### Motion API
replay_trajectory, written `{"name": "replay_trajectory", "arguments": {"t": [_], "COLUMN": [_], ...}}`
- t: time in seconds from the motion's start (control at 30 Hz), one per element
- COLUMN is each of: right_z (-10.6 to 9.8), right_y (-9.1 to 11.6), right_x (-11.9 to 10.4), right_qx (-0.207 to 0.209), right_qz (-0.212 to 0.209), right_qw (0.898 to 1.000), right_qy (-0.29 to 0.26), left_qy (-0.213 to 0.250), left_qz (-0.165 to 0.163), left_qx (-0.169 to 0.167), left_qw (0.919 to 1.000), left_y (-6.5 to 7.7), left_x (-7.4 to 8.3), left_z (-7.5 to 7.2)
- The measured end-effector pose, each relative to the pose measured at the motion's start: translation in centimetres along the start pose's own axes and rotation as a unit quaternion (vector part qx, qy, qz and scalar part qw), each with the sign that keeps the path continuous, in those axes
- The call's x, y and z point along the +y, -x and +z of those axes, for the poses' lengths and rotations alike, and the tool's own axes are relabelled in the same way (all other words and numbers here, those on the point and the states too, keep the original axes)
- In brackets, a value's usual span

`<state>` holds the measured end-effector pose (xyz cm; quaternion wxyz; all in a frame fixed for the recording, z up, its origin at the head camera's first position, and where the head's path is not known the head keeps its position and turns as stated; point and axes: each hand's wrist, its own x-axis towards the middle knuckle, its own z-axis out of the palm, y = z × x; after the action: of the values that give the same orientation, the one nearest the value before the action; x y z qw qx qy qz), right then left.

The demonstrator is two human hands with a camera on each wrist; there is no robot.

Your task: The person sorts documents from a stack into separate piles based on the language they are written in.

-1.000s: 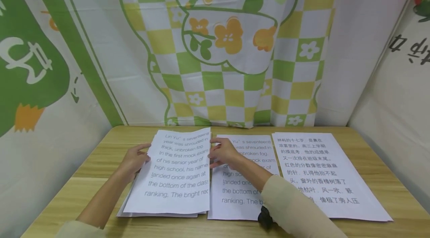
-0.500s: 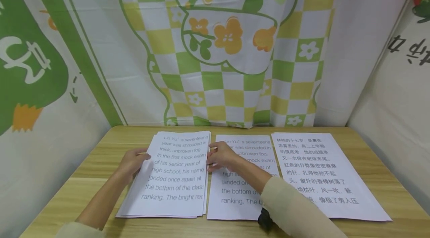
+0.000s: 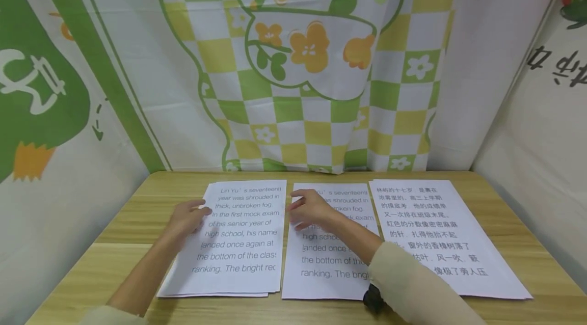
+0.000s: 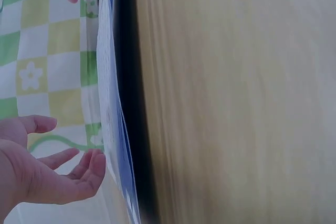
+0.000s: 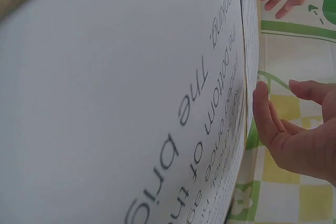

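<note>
Three stacks of printed white sheets lie side by side on the wooden table. My left hand point(image 3: 187, 217) is at the left edge of the left stack point(image 3: 234, 279), its fingers loosely bent and gripping nothing. The left wrist view shows this hand point(image 4: 50, 177) with thumb and fingers spread apart near the paper's edge. Over the upper left part of the middle stack point(image 3: 327, 287) hovers my right hand point(image 3: 314, 210), covering some of its English text. In the right wrist view the right hand point(image 5: 302, 142) has its thumb and fingers apart, with nothing between them.
To the right lies a stack with Chinese text point(image 3: 463, 284), partly behind the right sleeve point(image 3: 412, 274). A small black object point(image 3: 373, 298) sits by that sleeve's underside. The wooden table point(image 3: 124, 223) meets a patterned cloth point(image 3: 316, 134) at the back.
The top sheet of the left stack has come down flat onto the pile. Both hands have let go of its edges, and the right hand has moved slightly right.
</note>
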<state>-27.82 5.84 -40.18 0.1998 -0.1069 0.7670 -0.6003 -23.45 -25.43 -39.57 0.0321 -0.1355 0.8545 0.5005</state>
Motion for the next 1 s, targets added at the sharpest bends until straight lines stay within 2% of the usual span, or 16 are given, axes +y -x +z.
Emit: {"name": "replay_trajectory", "arguments": {"t": [0.2,0.43,0.7,0.83,1.0], "right_z": [-2.2,-5.0,-7.7,-9.0,-10.8], "right_y": [1.1,2.4,3.7,4.4,5.7], "right_x": [0.2,0.3,1.0,1.3,1.6], "right_qx": [0.011,0.027,0.053,0.072,0.094], "right_qz": [-0.022,-0.025,-0.014,-0.001,0.013], "right_qw": [0.998,0.997,0.992,0.991,0.990], "right_qy": [0.054,0.075,0.110,0.111,0.102], "left_qy": [-0.002,0.031,0.055,0.096,0.160], "left_qz": [0.014,0.037,0.035,0.033,0.023], "left_qx": [-0.030,-0.057,-0.087,-0.125,-0.177], "left_qw": [0.9995,0.9972,0.9941,0.9869,0.9707], "left_y": [0.1,-0.1,-0.2,0.0,0.5], "left_x": [1.5,3.4,5.3,5.7,5.6], "left_z": [2.4,5.1,8.4,9.7,10.7]}}
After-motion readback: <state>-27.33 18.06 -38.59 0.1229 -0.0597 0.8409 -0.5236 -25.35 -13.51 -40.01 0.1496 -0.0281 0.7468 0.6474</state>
